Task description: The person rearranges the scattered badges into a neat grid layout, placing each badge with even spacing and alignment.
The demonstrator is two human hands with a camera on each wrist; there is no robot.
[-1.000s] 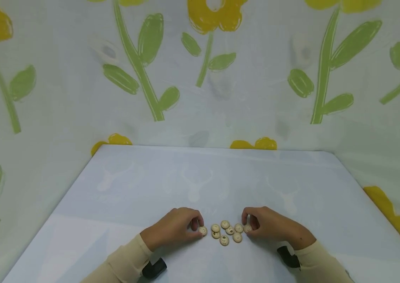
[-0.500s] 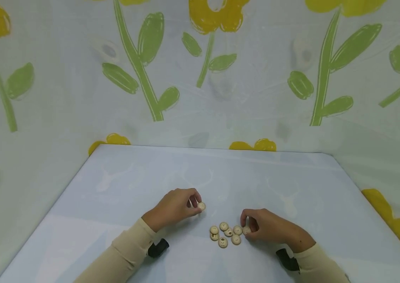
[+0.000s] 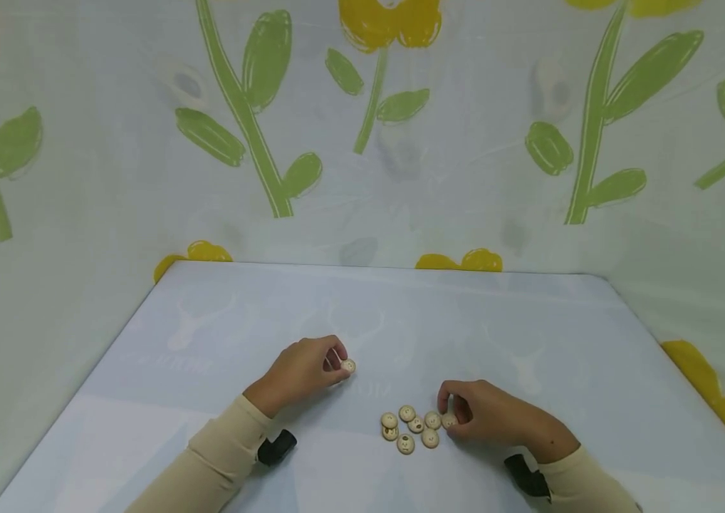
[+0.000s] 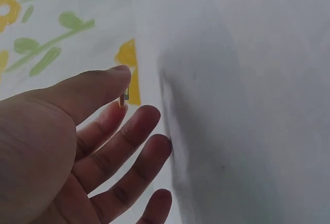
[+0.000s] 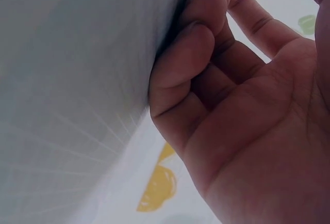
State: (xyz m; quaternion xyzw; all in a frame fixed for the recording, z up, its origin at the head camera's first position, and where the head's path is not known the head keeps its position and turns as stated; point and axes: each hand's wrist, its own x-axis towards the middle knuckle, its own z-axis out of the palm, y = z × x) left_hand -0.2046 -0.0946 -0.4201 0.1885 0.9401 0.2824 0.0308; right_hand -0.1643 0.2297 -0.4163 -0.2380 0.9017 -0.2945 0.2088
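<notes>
My left hand pinches a small round wooden button between thumb and index finger, left of and beyond a loose group of buttons. In the left wrist view only the thin edge of that button shows at the thumb tip; the other fingers are loosely bent. At the right side of the group, my right hand has thumb and index finger at a similar button. The right wrist view shows curled fingers low by the tabletop, with that button hidden. Several pale buttons with dark face-like marks lie between the hands.
The pale tabletop carries faint deer-head prints. One button overlaps another. Behind the table hangs a white cloth with yellow flowers and green leaves. A black wrist device sits under each forearm.
My left hand has carried its button from beside the group away across the table, then a little to the left. The right hand and the other buttons stay in place.
</notes>
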